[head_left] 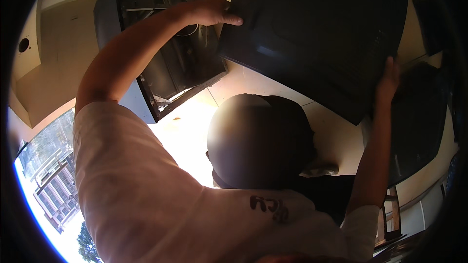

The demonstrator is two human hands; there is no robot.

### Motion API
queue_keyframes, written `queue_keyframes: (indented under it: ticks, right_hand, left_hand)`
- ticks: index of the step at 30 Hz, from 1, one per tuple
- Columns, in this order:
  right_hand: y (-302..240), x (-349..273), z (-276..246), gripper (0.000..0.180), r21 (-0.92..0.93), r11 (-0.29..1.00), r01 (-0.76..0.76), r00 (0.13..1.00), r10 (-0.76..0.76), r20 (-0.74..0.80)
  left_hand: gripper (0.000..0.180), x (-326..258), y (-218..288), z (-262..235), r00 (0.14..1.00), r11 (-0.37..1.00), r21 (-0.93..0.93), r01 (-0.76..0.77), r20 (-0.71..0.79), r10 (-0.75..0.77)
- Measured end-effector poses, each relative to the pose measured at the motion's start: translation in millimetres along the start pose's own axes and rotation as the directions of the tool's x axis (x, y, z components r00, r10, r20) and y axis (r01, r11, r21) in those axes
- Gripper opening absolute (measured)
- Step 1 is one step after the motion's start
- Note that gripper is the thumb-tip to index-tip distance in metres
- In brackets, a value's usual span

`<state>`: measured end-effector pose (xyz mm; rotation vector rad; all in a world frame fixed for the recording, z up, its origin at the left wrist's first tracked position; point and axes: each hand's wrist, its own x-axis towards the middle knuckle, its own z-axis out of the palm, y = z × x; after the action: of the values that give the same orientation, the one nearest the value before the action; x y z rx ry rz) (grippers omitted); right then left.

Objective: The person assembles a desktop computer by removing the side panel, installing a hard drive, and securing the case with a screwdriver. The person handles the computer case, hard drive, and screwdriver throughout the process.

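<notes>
Dark panel looks stiff and slick, best held by opposite edges, where left hand and right hand clamp their fingers.

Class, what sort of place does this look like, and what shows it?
Possibly a repair area or workroom, though I can't be certain: there's an open dark casing, a large dark panel being held, and pale floor tiles.
</notes>
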<state>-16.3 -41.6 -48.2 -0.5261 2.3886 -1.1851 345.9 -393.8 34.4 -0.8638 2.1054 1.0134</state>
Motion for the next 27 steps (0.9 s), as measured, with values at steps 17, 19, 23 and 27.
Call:
queue_keyframes:
  ticks: [17, 19, 23, 27]
  right_hand:
    - [-33.1, -22.0, 3.8, 0.067, 0.294, 0.944, -0.15, 0.987, 0.129, 0.091]
    - [-23.3, -17.3, 7.5, 0.065, 0.292, 0.95, -0.11, 0.992, 0.088, 0.09]
    - [-20.9, -18.5, 8.8, 0.066, 0.344, 0.939, -0.031, 0.998, 0.011, 0.06]
    - [-11.3, -12.1, 15.9, 0.058, 0.379, 0.921, 0.086, 0.995, -0.101, 0.02]
  left_hand:
    - [0.059, -2.3, 10.1, 15.6, 0.907, 0.707, -0.621, 0.338, 0.015, -0.42]
    - [0.079, 1.7, -6.8, 12.0, 0.916, 0.73, -0.584, 0.354, 0.058, -0.398]
    - [0.085, 2.5, 10.0, 15.3, 0.935, 0.828, -0.446, 0.34, 0.069, -0.347]
    - [0.081, 5.4, 7.5, 14.8, 0.909, 0.772, -0.506, 0.384, 0.059, -0.412]
